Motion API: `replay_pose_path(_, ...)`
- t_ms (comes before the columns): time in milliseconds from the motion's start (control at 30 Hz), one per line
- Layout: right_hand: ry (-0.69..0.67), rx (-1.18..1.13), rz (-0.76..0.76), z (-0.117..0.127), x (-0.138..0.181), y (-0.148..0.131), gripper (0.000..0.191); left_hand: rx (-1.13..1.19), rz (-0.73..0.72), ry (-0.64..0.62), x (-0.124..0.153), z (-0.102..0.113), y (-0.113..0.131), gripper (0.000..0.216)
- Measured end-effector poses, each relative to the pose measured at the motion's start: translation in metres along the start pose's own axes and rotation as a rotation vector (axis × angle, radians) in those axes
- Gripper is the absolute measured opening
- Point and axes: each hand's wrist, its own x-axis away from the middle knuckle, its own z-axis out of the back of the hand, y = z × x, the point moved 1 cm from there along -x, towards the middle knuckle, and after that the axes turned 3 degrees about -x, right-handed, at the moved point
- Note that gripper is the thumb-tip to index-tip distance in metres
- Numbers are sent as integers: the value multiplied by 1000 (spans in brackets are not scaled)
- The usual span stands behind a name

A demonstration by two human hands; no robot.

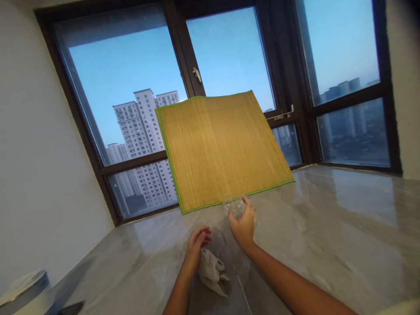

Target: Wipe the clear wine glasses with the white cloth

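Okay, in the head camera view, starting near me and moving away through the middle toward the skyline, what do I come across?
Crumpled cloth → clear plastic piece → green-edged yellow mat → dark window frame → tower blocks.

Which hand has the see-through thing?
The right hand: it holds the clear object by the lower edge of the mat. The left hand is beside the pale cloth instead.

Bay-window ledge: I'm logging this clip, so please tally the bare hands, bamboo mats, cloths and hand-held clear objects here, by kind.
Bare hands: 2 (left hand, right hand)
Green-edged bamboo mat: 1
Crumpled pale cloth: 1
Clear object in the right hand, glass or plastic unclear: 1
Total: 5
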Motion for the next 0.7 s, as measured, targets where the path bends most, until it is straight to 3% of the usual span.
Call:
replay_pose_path(133, 44, -44, 131, 8, -8, -13, 58, 105, 34, 83, -7, 11, -6, 50)
replay_pose_path(267, 131, -131, 121, 18, -33, -4, 52, 141, 64, 132, -11, 16, -10, 55)
replay_pose_path(367, 247, -175, 22, 27, -60, 32, 47, 74, 88, 102, -9, 13, -11, 59)
replay_pose_path(433, 301, -190, -107, 31, -74, 66, 47, 23, 83, 14, -5, 6, -11, 58)
replay_pose_path(533, 215, -268, -366, 31, -82, 113, 46, -31, 40, -132, 3, -8, -10, 54)
replay_pose_path(700, 58, -370, -506, 17, -73, 146, 47, -52, 80, -198, 20, -42, -11, 54)
